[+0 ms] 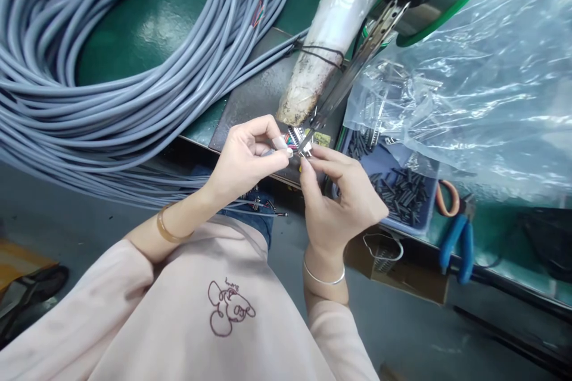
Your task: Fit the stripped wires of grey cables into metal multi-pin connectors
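Observation:
My left hand point(245, 158) is pinched on the stripped end of a grey cable, where short coloured wires point(291, 141) fan out. My right hand point(339, 196) is closed on a small metal connector point(304, 144) and holds it against those wire ends. Both hands meet just in front of the edge of the green bench point(152, 24), below a strip of metal terminals point(357, 65) that runs down from a machine.
A large coil of grey cables point(89, 71) covers the left of the bench. A blue tray point(402, 190) of small black sleeves sits right of my hands, under a clear plastic bag point(482, 83). Blue-handled pliers point(456, 238) lie beyond it. A cardboard box point(393, 268) sits below.

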Demonstrator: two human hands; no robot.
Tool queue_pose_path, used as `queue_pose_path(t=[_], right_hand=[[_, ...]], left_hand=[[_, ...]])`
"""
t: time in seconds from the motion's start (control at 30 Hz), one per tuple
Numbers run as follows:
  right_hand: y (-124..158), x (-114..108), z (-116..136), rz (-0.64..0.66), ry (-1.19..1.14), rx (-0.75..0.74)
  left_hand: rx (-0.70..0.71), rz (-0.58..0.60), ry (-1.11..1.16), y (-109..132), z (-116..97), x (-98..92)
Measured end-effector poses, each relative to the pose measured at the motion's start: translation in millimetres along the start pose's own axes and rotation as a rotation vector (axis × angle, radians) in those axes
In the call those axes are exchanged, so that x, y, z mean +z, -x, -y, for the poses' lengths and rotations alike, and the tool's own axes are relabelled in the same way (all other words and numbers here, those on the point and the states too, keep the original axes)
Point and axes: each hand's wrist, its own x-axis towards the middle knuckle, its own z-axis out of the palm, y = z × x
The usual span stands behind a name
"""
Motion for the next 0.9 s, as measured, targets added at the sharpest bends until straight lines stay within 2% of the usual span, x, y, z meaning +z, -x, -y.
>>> queue_pose_path(t=[0.23, 0.47, 0.53, 0.63, 0.7, 0.77, 0.83, 0.9], right_hand=[[-2.6, 2.2, 3.1, -0.007, 0.122, -0.098], [6.3, -7.5, 1.2, 0.079, 0.033, -0.008], [9.0, -12.5, -3.1, 0.002, -0.027, 0.033], [11.2, -17.6, -5.8, -0.267, -0.183, 0.017], [12.8, -17.9, -3.9, -0.352, -0.269, 0.009], [15.5, -16.1, -1.0, -0.279, -0.263, 0.089], [18.3, -13.1, 0.5, -0.129, -0.194, 0.157], [19.5, -9.6, -0.3, 0.002, -0.137, 0.156]], left_hand=[[-0.045, -0.011, 0.033, -0.1, -4.3, 1.4], [-0.141, 0.056, 0.081, 0.7, -4.7, -3.2], [-0.152, 0.059, 0.08, 1.6, -4.0, -3.7], [-0.159, 0.062, 0.071, 2.6, -3.9, -3.6], [-0.16, 0.059, 0.069, 3.1, -4.3, -3.4], [-0.156, 0.052, 0.071, 3.6, -4.9, -3.0], [-0.148, 0.042, 0.071, 4.1, -5.5, -2.3], [-0.142, 0.033, 0.065, 4.1, -5.9, -1.2]])
